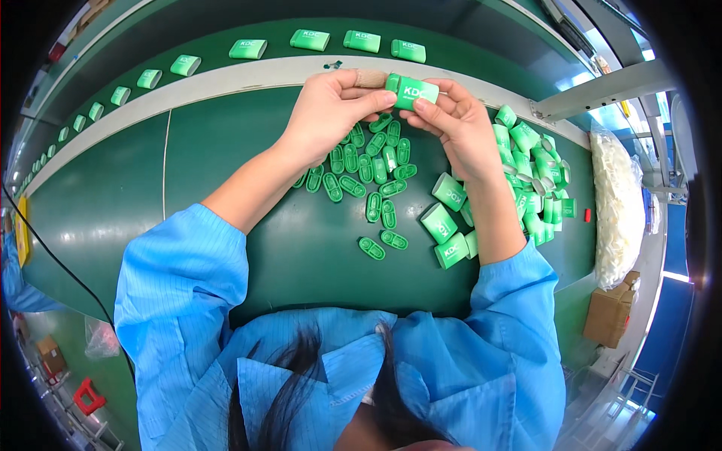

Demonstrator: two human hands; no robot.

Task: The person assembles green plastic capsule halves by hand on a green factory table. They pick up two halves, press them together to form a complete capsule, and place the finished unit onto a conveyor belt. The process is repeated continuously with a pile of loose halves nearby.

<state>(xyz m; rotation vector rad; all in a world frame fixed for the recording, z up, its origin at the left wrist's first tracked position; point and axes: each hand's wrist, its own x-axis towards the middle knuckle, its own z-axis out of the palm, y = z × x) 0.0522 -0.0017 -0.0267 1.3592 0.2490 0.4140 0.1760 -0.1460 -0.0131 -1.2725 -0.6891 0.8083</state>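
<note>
Both hands meet at the far edge of the green work table (301,252). My right hand (468,124) is closed around a small green plastic casing (417,89) with white print. At the casing's left end, my left hand (327,109) pinches a green oval end cap (392,81); whether it is fully seated I cannot tell. A bandage-like wrap (370,78) covers one left finger. Below the hands lie many loose green oval caps (351,186), hollow side up. Beside and beyond my right forearm is a heap of green casings (526,161), some showing open ends.
Past a pale rail (218,77), a row of green casings (309,40) stands spaced out along a green belt (203,37). At right lies a clear bag of whitish pieces (618,203), with a cardboard box (608,314) below it. A black cable (60,259) hangs at left.
</note>
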